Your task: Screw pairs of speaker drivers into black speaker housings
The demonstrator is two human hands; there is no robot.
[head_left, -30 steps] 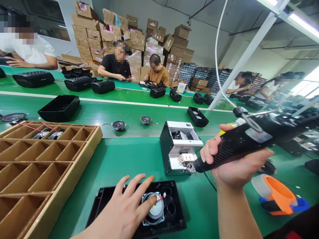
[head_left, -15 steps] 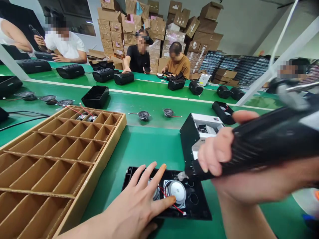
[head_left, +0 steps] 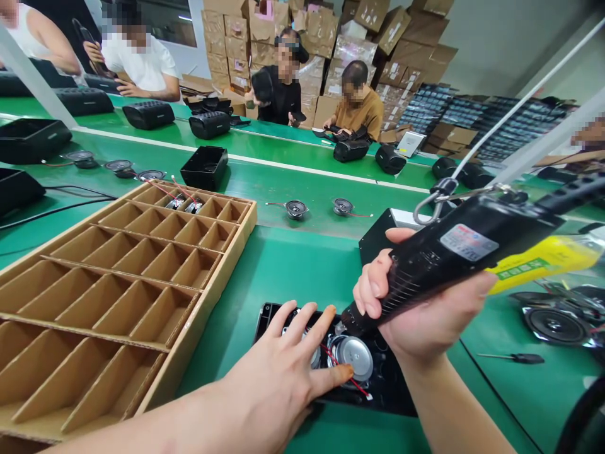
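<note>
Smooth green matting (head_left: 288, 271) underneath, left hand (head_left: 278, 372) splayed over a black plastic panel (head_left: 394, 392), thumb (head_left: 329, 378) over a silvery round speaker (head_left: 358, 356), fingers (head_left: 320, 329) half-hiding another speaker (head_left: 316, 360). Right hand (head_left: 423, 318) wraps a ridged black screwdriver (head_left: 423, 258), bit (head_left: 340, 328) hard to make out. Left of both hands: cardboard tray (head_left: 222, 276), cut off.

Nothing is legible; label (head_left: 469, 241) on the electric screwdriver (head_left: 428, 271) too small, print (head_left: 522, 268) on the yellow packet (head_left: 562, 250) too blurred.
</note>
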